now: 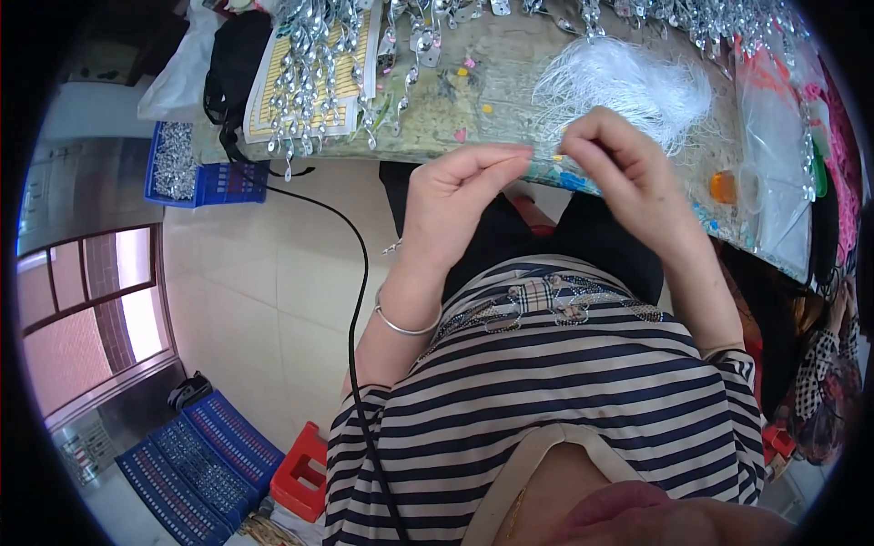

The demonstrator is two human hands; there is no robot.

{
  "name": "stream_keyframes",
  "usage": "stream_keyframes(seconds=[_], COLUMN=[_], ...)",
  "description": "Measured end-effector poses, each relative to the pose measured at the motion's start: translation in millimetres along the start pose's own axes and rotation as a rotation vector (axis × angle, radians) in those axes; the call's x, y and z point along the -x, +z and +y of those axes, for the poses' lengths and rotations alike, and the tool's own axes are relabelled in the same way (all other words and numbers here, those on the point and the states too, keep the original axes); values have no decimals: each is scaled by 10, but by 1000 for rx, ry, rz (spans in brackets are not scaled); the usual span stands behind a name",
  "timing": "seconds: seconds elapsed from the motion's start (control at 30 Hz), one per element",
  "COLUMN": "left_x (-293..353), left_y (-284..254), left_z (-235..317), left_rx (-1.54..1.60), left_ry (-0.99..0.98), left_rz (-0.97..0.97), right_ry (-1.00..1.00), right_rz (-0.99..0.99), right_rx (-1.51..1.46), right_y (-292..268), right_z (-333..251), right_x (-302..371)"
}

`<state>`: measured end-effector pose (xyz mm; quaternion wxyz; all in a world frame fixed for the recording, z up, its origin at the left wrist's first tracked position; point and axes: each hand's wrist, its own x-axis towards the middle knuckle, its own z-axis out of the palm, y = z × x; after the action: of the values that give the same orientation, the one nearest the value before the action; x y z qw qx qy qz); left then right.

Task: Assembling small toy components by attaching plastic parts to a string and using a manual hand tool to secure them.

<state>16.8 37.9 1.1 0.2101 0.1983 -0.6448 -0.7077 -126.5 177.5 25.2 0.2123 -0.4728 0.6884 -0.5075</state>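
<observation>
Striped shirt (564, 391), nearest. Left hand (455, 196), silver bangle (405, 323) at the wrist: fingertips pinched together. Right hand (624, 164): fingertips pinched likewise, just beside the left; what they grip is too fine to tell. Beyond, on the worktop (510, 82): bundle of white threads (628, 82), just behind the right hand; silver trinkets (314, 68) on a yellow card, farther left.
</observation>
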Motion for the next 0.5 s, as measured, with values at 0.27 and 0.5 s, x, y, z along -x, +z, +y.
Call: stream_keyframes(seconds=[0.27,0.5], left_x=[33,3], left_y=[13,33], left_z=[-36,-46], left_rx=[166,213], left_ry=[-133,-158], left_rz=[-23,-3], right_ry=[-4,19], right_rz=[9,-8], right_rx=[2,-88], right_y=[97,46], right_z=[44,76], right_x=[-112,-115])
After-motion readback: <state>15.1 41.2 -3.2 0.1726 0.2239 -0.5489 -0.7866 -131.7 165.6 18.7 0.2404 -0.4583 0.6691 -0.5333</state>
